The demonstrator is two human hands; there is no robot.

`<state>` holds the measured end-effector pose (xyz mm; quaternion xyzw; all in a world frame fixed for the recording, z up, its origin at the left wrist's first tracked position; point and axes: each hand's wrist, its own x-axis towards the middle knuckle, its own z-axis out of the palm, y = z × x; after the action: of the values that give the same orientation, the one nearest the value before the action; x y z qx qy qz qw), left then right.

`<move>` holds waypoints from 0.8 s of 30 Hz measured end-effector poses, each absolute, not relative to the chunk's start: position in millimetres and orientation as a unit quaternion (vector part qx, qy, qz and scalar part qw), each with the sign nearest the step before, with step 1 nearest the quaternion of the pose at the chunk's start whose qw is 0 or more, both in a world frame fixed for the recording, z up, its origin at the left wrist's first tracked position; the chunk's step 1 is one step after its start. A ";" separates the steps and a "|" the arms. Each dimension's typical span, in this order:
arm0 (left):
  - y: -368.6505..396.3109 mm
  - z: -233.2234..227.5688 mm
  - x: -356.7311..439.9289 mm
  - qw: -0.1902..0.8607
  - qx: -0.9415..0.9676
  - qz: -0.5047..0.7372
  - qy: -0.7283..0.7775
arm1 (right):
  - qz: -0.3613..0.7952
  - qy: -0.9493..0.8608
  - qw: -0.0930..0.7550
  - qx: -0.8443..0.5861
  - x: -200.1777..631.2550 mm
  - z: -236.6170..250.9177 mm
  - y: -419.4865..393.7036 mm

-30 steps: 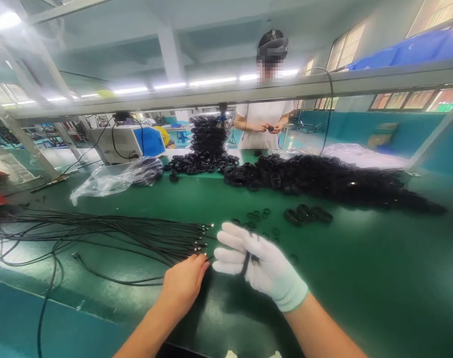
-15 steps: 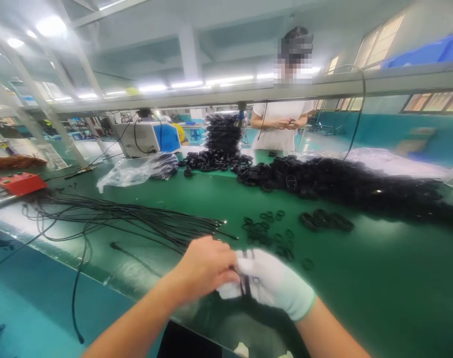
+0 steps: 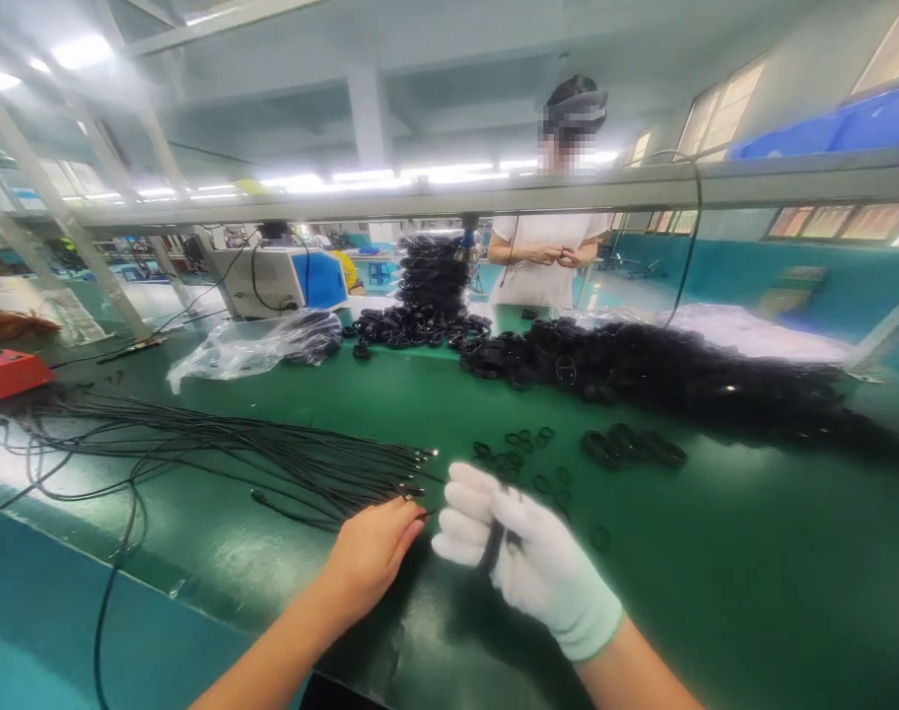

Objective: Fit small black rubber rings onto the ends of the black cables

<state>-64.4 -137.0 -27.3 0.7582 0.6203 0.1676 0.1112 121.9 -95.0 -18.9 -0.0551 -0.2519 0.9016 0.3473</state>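
Observation:
My left hand (image 3: pixel 372 554), bare, is at the near ends of a bundle of black cables (image 3: pixel 272 444). Its thumb and fingers are pressed together, and a thin dark cable tip pokes out past them. Several cable ends with small metal plugs lie just beyond the fingers. To the right, my right hand (image 3: pixel 527 562) wears a white glove and has its fingers folded around a black band (image 3: pixel 492 547), which hangs below the thumb. The far part of the band is hidden in the glove. Loose thin black rings (image 3: pixel 523 439) lie on the green tabletop behind this hand.
Thicker black rings (image 3: pixel 631 446) lie farther right. A long heap of black rings (image 3: pixel 642 370) covers the back, beside a clear plastic bag (image 3: pixel 232 350). A red box (image 3: pixel 10 375) sits at the left. Across the table stands a person in white (image 3: pixel 542 261).
My left hand has left the gloved hand and moved left and down to the cable ends. The right hand stays near its place with the black band. The view has shifted slightly right.

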 end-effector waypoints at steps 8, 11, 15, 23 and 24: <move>-168.3 -16.8 -26.9 0.004 0.812 0.112 0.573 | 0.851 -0.313 0.377 -0.188 118.5 -22.1 -93.7; -165.8 -5.4 -34.6 -0.036 0.840 0.130 0.525 | 0.853 -0.390 0.292 -0.188 118.3 -25.5 -100.6; -165.2 16.0 -58.6 -0.003 0.867 0.151 0.476 | 0.897 -0.396 0.178 -0.084 118.6 -29.4 -110.9; -149.7 -3.7 -75.7 0.383 0.724 0.300 0.488 | 0.968 -0.246 0.031 -0.039 101.7 -37.0 -131.0; -146.2 -9.3 -75.1 0.391 0.713 0.302 0.497 | 0.975 -0.217 0.045 -0.030 99.8 -35.5 -131.4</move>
<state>-75.1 -146.2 -9.3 0.7135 0.4968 0.3016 0.3913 99.8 -131.4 -35.5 -0.0299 -0.2172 0.9746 0.0450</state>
